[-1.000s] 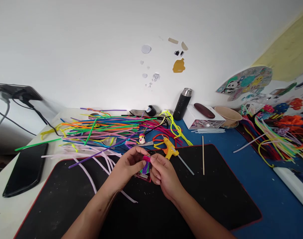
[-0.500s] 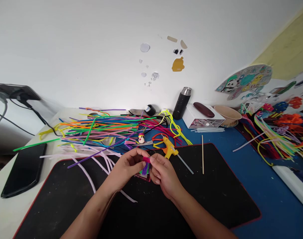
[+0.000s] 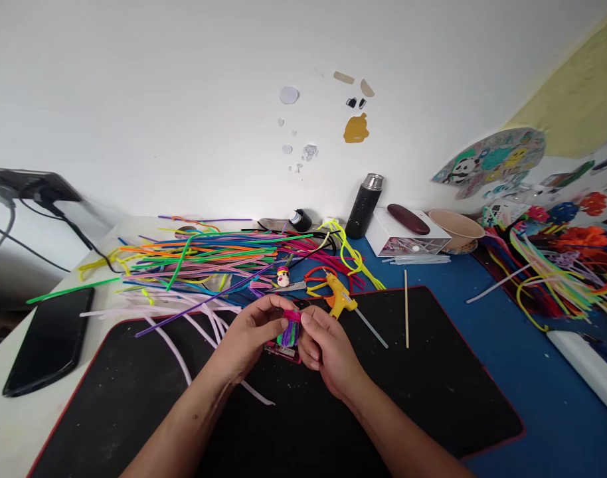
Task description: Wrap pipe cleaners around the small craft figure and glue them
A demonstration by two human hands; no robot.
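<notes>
From my end, nearest is the dark mat (image 3: 413, 398), w/ both forearms (image 3: 186, 411) reaching over it. The small fuzzy piece (image 3: 287, 335), pink on top w/ purple & green stripes below, is held up btw the hands over the mat's far part, prob. b/c it's tiny & needs fingertip control. L hand (image 3: 248, 332): thumb & forefinger pinched on the pink part from its side, other fingers curled, partly hidden. R hand (image 3: 331, 342): thumb & forefinger pinching the pink part's other end, rest folded toward the palm; can't tell how firmly. Neither's free. Just below the piece in view, a flat red item (image 3: 283, 352), can't ID. Beyond, the yellow glue gun (image 3: 339, 295) w/ glue stick (image 3: 372, 329) out its back, prob. parked for quick R-hand reach; wooden stick (image 3: 406, 309) farther right. Scissors (image 3: 293, 287) next to the small doll head (image 3: 283, 276). Pipe cleaners (image 3: 208, 252) spread left, maybe so colours are easy to pick. By the wall (image 3: 184, 119): black flask (image 3: 364, 209), white box (image 3: 403, 229), bowl (image 3: 455, 229).
</notes>
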